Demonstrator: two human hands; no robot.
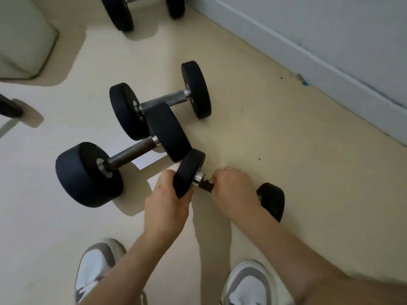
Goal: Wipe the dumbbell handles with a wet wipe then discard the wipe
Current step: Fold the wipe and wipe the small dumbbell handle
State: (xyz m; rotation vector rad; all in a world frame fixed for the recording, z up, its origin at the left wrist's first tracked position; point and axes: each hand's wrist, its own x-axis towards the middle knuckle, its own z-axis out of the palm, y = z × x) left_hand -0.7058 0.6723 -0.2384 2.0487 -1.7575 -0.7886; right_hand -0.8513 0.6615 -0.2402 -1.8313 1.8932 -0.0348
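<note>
Three black dumbbells lie on the pale floor. The small nearest dumbbell is between my hands. My left hand grips its left head. My right hand is closed around its metal handle and hides most of it. A small pale scrap shows at my right fingertips; I cannot tell whether it is the wipe. Beyond it lie a larger dumbbell with a dark knurled handle and a third dumbbell, both untouched.
Another pair of black weights sits at the top edge. A white padded object stands at the upper left. A wall with a baseboard runs along the right. My two shoes are at the bottom.
</note>
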